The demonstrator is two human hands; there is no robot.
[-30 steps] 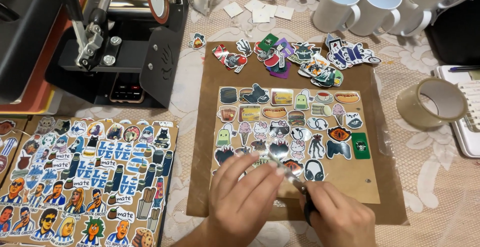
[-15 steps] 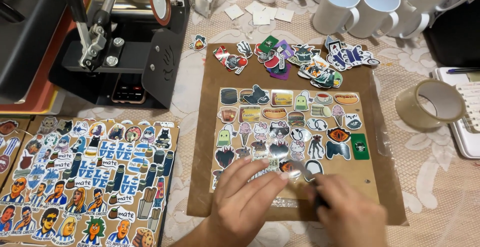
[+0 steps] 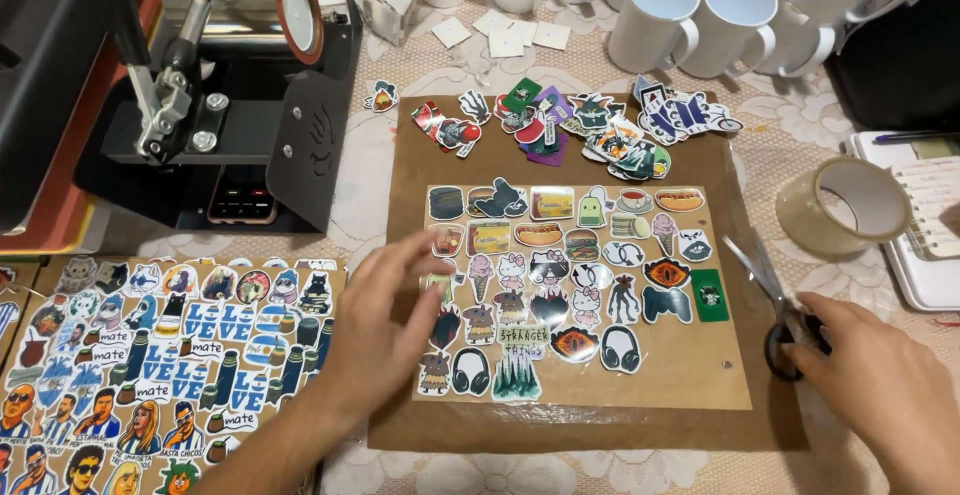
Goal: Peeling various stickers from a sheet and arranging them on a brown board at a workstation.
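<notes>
We look down at a brown cardboard sheet [image 3: 560,155] lying on a lace-patterned cloth, and on it rests a rectangle of kraft backing paper under clear film [image 3: 690,380] covered with rows of small cut-out cartoon stickers [image 3: 560,285]. Our left hand [image 3: 385,325] lies flat and spread over the left edge of that backing, fingers apart, pressing on the stickers near a green one and gripping nothing. Our right hand [image 3: 870,380] is at the right edge of the cardboard, fingers curled together round the black handles of a pair of scissors [image 3: 775,305], whose steel blades point up and away, lying just beside the backing and not in any cut. As far as we can judge, most of the backing is filled: five rows are laid, though the lower right part is bare. A loose heap of unsorted stickers [image 3: 590,125] waits along the top of the cardboard, so placing looks unfinished. Near the right hand stands a roll of clear packing tape [image 3: 845,205], just beside a white notebook [image 3: 935,235]. To the left lie finished sheets of portrait and lettered stickers [image 3: 150,355], behind them a black mug heat press [image 3: 220,105], and a row of white ceramic mugs [image 3: 700,20] lines the far edge.
</notes>
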